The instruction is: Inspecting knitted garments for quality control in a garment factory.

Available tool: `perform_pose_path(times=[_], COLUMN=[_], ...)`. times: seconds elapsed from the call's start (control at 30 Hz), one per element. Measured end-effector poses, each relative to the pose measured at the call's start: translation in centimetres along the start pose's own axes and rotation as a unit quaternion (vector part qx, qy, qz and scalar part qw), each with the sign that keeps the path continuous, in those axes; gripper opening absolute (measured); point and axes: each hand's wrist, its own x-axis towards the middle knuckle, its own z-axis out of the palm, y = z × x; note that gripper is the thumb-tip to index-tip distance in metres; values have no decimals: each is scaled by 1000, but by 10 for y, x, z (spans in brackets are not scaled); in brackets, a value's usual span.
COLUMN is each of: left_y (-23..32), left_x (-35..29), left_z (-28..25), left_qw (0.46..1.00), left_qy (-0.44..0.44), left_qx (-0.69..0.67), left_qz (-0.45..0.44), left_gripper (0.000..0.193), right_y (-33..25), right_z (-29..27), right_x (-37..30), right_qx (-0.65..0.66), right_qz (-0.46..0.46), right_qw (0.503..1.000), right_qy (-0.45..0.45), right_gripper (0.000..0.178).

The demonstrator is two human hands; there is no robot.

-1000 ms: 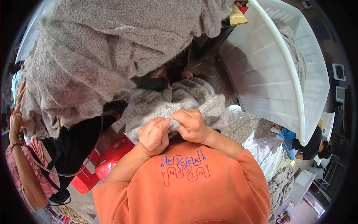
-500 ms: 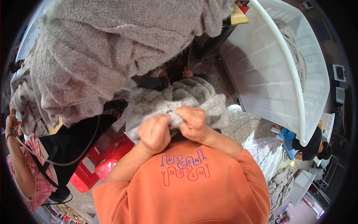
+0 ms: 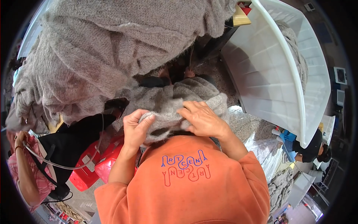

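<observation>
A grey fuzzy knitted garment (image 3: pixel 164 121) lies bunched across my lap, close to my orange top. At its left end, my left hand (image 3: pixel 136 125) pinches the knit edge between thumb and fingers. My right hand (image 3: pixel 203 118) is at the garment's right part, its back toward me. Its fingers are bent loosely over the knit and its thumb stands apart from them. The fingertips partly disappear into the folds.
Ahead, a large heap of the same grey knitwear (image 3: pixel 93 48) is piled high. A deep white plastic bin (image 3: pixel 261 71) stands at the right. Red plastic stools (image 3: pixel 108 164) are at my left, near a person in pink (image 3: pixel 30 168) holding a clear hose. Another person (image 3: pixel 309 147) is far right.
My hands have moved apart from a close two-fisted grip on the knit. The left hand went left with the edge; the right loosened and shifted right. The person at left lowered their hand with the hose.
</observation>
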Motion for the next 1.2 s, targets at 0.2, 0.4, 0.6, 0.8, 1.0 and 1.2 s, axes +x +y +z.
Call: perform_pose_path(times=[0.2, 0.4, 0.6, 0.8, 1.0, 1.2], left_y=[14, 4, 3, -3, -6, 8], left_x=[0, 0, 4, 1, 5, 17], left_z=[12, 12, 23, 24, 13, 5], left_qw=[999, 999, 993, 988, 974, 979], left_qy=[-44, -37, -119, -142, -59, -47], left_qx=[2, -18, -5, -23, -196, -194], left_qz=[29, 0, -4, -62, -99, -48], left_gripper=[9, 8, 10, 6, 4, 5], right_y=[-14, -9, -16, -11, 21, 51], right_z=[15, 24, 22, 34, 15, 39], right_x=[19, 13, 14, 9, -13, -41], right_qx=[238, 656, 551, 359, 142, 108], right_qz=[-106, 105, 67, -15, -40, 83], right_qw=[953, 747, 827, 920, 957, 954], right_qy=[155, 19, 83, 158, 249, 266], right_gripper=[18, 10, 9, 10, 19, 22])
